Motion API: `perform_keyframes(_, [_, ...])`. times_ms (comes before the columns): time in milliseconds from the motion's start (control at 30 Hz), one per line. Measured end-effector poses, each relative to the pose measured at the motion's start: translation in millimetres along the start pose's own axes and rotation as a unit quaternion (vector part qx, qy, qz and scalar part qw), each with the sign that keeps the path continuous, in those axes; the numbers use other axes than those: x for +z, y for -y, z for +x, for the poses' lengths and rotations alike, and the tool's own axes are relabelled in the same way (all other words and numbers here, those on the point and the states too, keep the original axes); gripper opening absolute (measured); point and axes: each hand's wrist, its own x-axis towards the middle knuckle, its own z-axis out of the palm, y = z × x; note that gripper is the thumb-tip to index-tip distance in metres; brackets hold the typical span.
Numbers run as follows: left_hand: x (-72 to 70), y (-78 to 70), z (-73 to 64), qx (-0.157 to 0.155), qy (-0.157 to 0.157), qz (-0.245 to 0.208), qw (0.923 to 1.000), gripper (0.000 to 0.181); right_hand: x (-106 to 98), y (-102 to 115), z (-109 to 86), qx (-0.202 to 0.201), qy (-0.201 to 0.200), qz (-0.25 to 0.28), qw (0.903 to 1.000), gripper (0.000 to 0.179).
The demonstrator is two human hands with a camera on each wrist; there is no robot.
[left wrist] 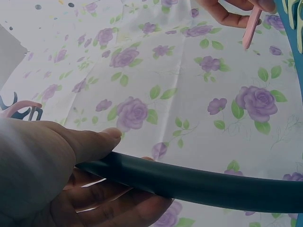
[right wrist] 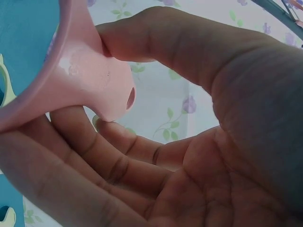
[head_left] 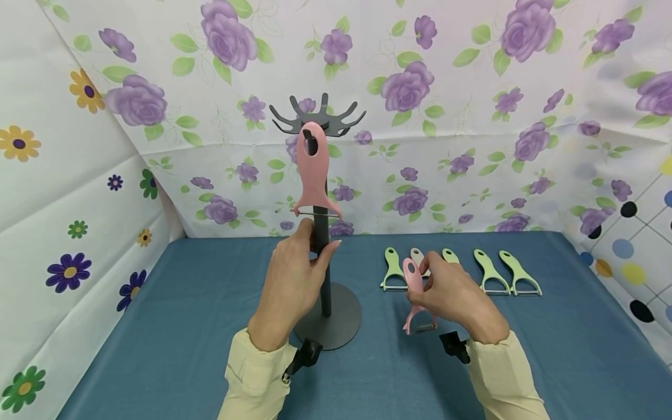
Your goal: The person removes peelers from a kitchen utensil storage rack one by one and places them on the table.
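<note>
A dark utensil stand with a round base [head_left: 343, 318] and a crown of hooks [head_left: 343, 125] stands left of centre. From its front hook hangs a pink peeler [head_left: 313, 175], blade end down. My left hand [head_left: 289, 283] grips the pole [left wrist: 203, 184] below that peeler, thumb on one side and fingers curled round the other. To the right, my right hand [head_left: 457, 291] pinches a second pink peeler [head_left: 413, 277] by its handle, raised over the cloth with the blade end downward. Close up in the right wrist view, thumb and fingertips press on the pink handle [right wrist: 90, 71].
Behind the right hand, several green peelers [head_left: 488, 271] and one pale peeler [head_left: 417, 255] lie in a row on the blue cloth [head_left: 199, 326], partly hidden by that hand. A flowered curtain [head_left: 231, 169] closes off the back and sides.
</note>
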Motion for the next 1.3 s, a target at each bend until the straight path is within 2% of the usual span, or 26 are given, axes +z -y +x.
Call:
perform_keyframes(367, [1.2,0.2,0.8,0.0,0.001,0.0,1.0,0.023,0.0,0.3,1.3,0.0,-0.004,-0.009,0.9999,0.041])
perform_keyframes(867, [1.8,0.6,0.9,-0.003,0.001,-0.001,1.0,0.024,-0.3,0.0,1.2,-0.017,-0.016,-0.011,0.9997,0.05])
perform_keyframes(1300, [1.3,0.2,0.7,-0.003,0.0,0.006,1.0,0.025,-1.5,0.1,2.0,-0.02,-0.02,-0.023,0.9993,0.048])
